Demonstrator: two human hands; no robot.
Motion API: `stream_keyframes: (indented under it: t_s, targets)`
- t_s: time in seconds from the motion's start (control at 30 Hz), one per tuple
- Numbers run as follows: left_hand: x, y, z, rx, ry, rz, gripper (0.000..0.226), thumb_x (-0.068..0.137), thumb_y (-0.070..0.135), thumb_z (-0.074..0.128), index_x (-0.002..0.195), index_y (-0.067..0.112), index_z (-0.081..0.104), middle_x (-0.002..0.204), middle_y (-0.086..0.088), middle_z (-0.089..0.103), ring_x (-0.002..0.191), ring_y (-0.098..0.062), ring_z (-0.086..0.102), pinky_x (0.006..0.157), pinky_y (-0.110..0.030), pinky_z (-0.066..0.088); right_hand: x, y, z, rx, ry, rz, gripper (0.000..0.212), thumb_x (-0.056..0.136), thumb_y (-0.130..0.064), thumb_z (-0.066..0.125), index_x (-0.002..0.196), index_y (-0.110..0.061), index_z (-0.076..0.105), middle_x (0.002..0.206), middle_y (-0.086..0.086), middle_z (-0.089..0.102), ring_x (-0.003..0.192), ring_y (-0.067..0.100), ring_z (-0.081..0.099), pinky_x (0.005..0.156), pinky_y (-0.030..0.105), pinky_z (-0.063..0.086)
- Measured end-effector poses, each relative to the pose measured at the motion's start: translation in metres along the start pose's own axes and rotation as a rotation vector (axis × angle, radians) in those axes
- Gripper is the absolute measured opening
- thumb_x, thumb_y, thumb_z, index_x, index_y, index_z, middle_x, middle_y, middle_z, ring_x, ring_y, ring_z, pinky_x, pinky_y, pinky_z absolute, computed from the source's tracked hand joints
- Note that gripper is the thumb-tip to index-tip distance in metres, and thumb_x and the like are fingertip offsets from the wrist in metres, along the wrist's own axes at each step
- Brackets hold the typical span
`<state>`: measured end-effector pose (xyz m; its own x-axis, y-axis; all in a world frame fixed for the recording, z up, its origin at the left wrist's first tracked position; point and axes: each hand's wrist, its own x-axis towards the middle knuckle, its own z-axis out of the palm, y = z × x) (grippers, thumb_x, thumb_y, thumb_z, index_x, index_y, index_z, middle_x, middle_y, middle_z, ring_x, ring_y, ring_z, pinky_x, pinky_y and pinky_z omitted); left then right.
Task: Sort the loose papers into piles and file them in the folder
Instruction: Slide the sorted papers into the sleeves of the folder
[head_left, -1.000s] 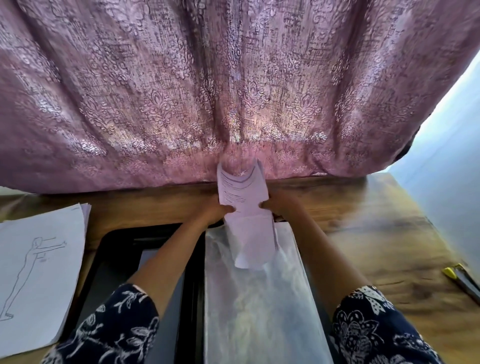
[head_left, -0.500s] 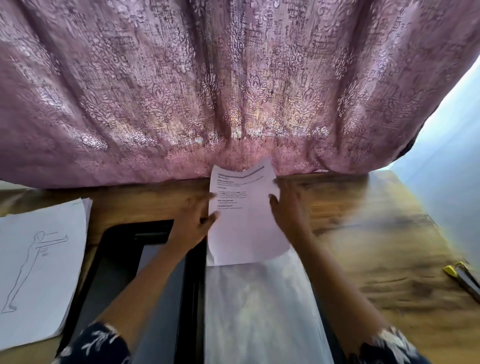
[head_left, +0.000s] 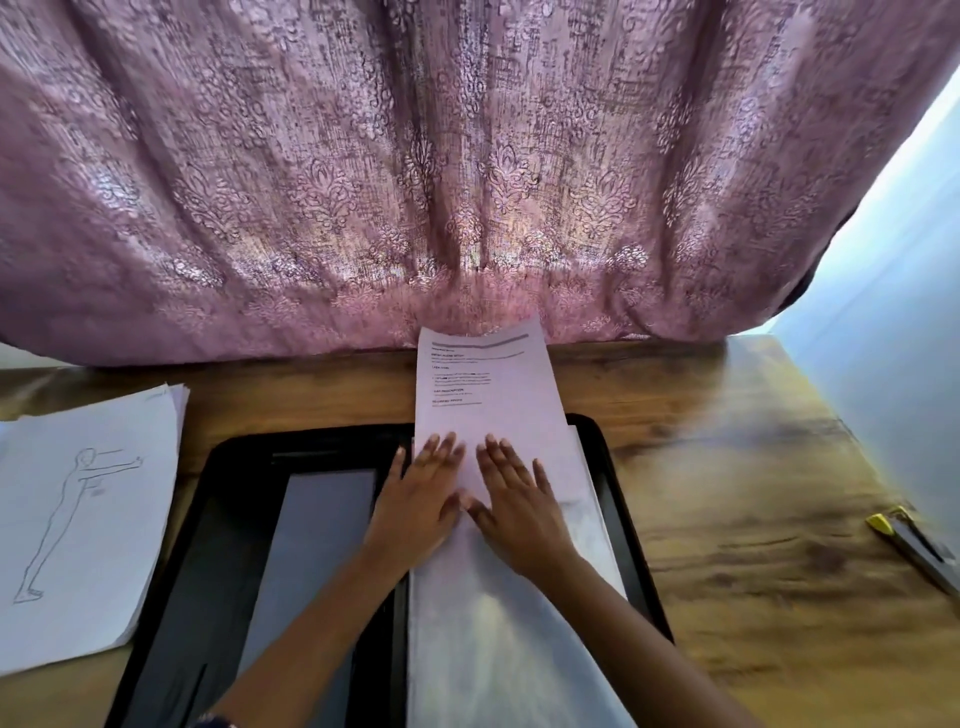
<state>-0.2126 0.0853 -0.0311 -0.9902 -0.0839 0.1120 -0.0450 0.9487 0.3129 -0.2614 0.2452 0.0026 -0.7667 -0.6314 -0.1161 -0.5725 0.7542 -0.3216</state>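
A black folder (head_left: 228, 519) lies open on the wooden table, with a clear plastic sleeve (head_left: 498, 644) on its right half. A printed sheet (head_left: 483, 384) lies partly in the sleeve, its upper half sticking out past the folder's far edge toward the curtain. My left hand (head_left: 421, 504) and my right hand (head_left: 514, 504) press flat on the sheet's lower part, side by side, fingers straight. At the left, a pile of papers (head_left: 78, 519) is topped by a pencil drawing of a standing figure.
A pink patterned curtain (head_left: 467, 182) hangs along the table's far edge. A tool with a yellow tip (head_left: 904, 540) lies near the right edge. Bare wood (head_left: 753, 493) stretches to the right of the folder.
The sheet was curled upright between both hands; it now lies flattened on the sleeve. Both hands let go of its edges and came to press flat on it.
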Motion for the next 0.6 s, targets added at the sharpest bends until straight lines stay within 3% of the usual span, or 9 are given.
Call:
stream_keyframes:
  t_s: [0.07, 0.1, 0.2, 0.3, 0.37, 0.43, 0.47, 0.53, 0.6]
  targets:
    - [-0.002, 0.0, 0.004, 0.086, -0.094, -0.083, 0.06, 0.092, 0.047, 0.028, 0.137, 0.016, 0.052, 0.145, -0.002, 0.045, 0.126, -0.023, 0.054, 0.099, -0.058, 0.04, 0.001, 0.019, 0.012, -0.038, -0.027, 0.067, 0.117, 0.058, -0.079, -0.033, 0.153, -0.019, -0.002, 0.161, -0.004, -0.006, 0.147, 0.01, -0.009, 0.117, 0.039, -0.006]
    - [-0.004, -0.002, 0.003, 0.112, -0.115, -0.161, 0.066, 0.093, 0.053, 0.021, 0.14, 0.016, 0.05, 0.147, -0.003, 0.045, 0.13, -0.023, 0.051, 0.1, -0.06, 0.038, 0.0, 0.032, 0.015, -0.033, 0.0, 0.146, 0.116, 0.059, -0.08, -0.03, 0.153, -0.019, -0.001, 0.161, -0.003, -0.004, 0.147, 0.011, -0.007, 0.117, 0.042, -0.004]
    - [0.001, -0.006, 0.001, 0.086, -0.066, -0.359, 0.087, 0.084, 0.063, -0.002, 0.153, 0.016, 0.023, 0.16, -0.004, 0.02, 0.148, -0.023, 0.016, 0.115, -0.054, 0.01, -0.004, 0.059, 0.006, -0.043, 0.089, 0.393, 0.11, 0.064, -0.074, -0.025, 0.153, -0.013, -0.003, 0.161, 0.002, -0.003, 0.148, 0.016, -0.005, 0.117, 0.045, 0.0]
    - [0.001, 0.019, 0.002, 0.072, -0.118, -0.18, 0.078, 0.092, 0.061, 0.009, 0.147, 0.013, 0.037, 0.155, -0.005, 0.029, 0.141, -0.025, 0.035, 0.111, -0.055, 0.021, -0.003, 0.044, 0.009, -0.054, 0.117, 0.192, 0.113, 0.067, -0.077, -0.029, 0.152, -0.01, 0.002, 0.159, 0.003, -0.003, 0.148, 0.019, 0.0, 0.115, 0.038, -0.01]
    - [0.0, 0.024, 0.009, 0.119, -0.152, -0.111, 0.085, 0.089, 0.067, -0.001, 0.151, 0.018, 0.03, 0.157, 0.0, 0.021, 0.144, -0.022, 0.029, 0.114, -0.054, 0.018, -0.008, 0.037, 0.021, -0.057, 0.057, 0.1, 0.114, 0.064, -0.079, -0.031, 0.153, -0.015, 0.001, 0.155, -0.006, -0.012, 0.148, 0.015, -0.001, 0.114, 0.034, -0.012]
    - [-0.002, 0.017, 0.009, 0.087, -0.162, -0.227, 0.093, 0.08, 0.071, -0.009, 0.154, 0.019, 0.014, 0.161, -0.001, 0.008, 0.149, -0.021, 0.009, 0.118, -0.049, 0.005, -0.016, 0.048, 0.022, -0.051, 0.083, 0.215, 0.104, 0.069, -0.077, -0.023, 0.153, -0.018, -0.004, 0.158, -0.006, -0.011, 0.148, 0.012, -0.006, 0.116, 0.038, -0.008]
    - [-0.005, 0.013, 0.009, 0.055, -0.114, -0.291, 0.095, 0.081, 0.071, -0.009, 0.154, 0.016, 0.016, 0.161, -0.004, 0.01, 0.149, -0.023, 0.009, 0.118, -0.048, 0.005, -0.017, 0.055, 0.021, -0.063, 0.111, 0.309, 0.1, 0.072, -0.072, -0.018, 0.153, -0.017, -0.003, 0.16, -0.003, -0.007, 0.148, 0.013, -0.005, 0.116, 0.041, -0.007]
    - [-0.016, 0.018, 0.007, 0.044, -0.105, -0.332, 0.088, 0.091, 0.065, -0.002, 0.149, 0.009, 0.032, 0.157, -0.01, 0.027, 0.145, -0.027, 0.025, 0.114, -0.049, 0.018, -0.017, 0.052, 0.015, -0.099, 0.162, 0.38, 0.097, 0.077, -0.067, -0.014, 0.153, -0.009, 0.003, 0.161, 0.006, 0.003, 0.148, 0.019, 0.0, 0.117, 0.043, -0.005]
    - [-0.024, 0.029, 0.012, 0.071, -0.131, -0.288, 0.075, 0.099, 0.054, 0.006, 0.14, 0.006, 0.047, 0.147, -0.012, 0.044, 0.134, -0.027, 0.045, 0.105, -0.052, 0.033, -0.014, 0.034, 0.02, -0.078, 0.209, 0.268, 0.087, 0.089, -0.064, -0.004, 0.152, -0.006, 0.01, 0.16, 0.009, 0.009, 0.147, 0.017, 0.004, 0.117, 0.042, -0.005]
